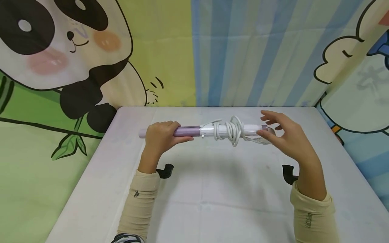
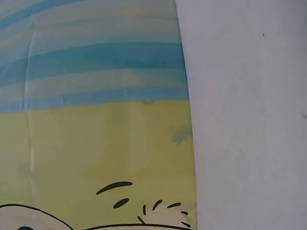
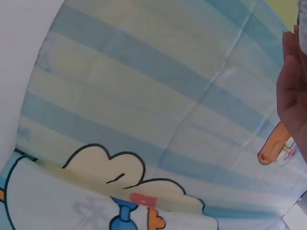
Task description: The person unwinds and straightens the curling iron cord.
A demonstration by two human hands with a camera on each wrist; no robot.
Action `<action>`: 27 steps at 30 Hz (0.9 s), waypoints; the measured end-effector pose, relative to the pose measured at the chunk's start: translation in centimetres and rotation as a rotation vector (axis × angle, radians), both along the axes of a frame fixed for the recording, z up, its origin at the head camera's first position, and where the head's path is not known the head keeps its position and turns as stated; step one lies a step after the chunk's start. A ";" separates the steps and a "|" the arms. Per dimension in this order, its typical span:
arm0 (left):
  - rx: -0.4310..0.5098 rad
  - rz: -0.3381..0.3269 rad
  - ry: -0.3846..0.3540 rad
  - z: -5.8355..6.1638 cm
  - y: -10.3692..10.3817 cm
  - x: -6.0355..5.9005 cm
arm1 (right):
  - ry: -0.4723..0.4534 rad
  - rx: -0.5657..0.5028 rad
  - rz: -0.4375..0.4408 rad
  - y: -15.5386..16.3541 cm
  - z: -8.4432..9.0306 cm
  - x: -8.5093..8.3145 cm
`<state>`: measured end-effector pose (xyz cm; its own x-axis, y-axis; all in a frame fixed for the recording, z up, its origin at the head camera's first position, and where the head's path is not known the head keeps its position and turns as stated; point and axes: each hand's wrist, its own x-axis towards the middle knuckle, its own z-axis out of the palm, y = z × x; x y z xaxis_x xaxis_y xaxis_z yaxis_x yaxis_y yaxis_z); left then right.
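A long hair iron [image 1: 186,131], with a purple handle and a pale, see-through barrel section, is held level over the white table. Wound round the barrel is its white cord [image 1: 234,131], several loops thick. My left hand [image 1: 161,136] grips the purple handle from above, thumb stretched along it. At the other end my right hand [image 1: 288,138] has its thumb against the tip, fingers spread apart just above. Only part of the right hand [image 3: 291,91] shows at the edge of the right wrist view. The left wrist view shows neither hand nor iron.
The white table [image 1: 206,189] stretches beneath both arms. A printed curtain [image 1: 170,50] with a panda and stripes hangs along its back edge and sides. Dark wrist mounts [image 1: 165,171] sit by both sleeves.
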<state>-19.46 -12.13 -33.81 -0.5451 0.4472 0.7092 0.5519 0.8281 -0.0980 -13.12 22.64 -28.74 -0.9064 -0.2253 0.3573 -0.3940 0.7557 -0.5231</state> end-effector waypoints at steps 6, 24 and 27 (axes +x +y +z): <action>0.018 0.020 -0.032 -0.8 -0.7 0.5 | 0.035 -0.164 -0.050 1.8 -2.1 0.5; 0.080 0.052 -0.078 -2.3 -1.7 0.4 | 0.273 -0.214 0.001 2.0 -5.3 0.3; 0.082 0.055 -0.089 -2.0 -1.7 0.5 | 0.251 -0.193 -0.039 1.7 -5.3 0.1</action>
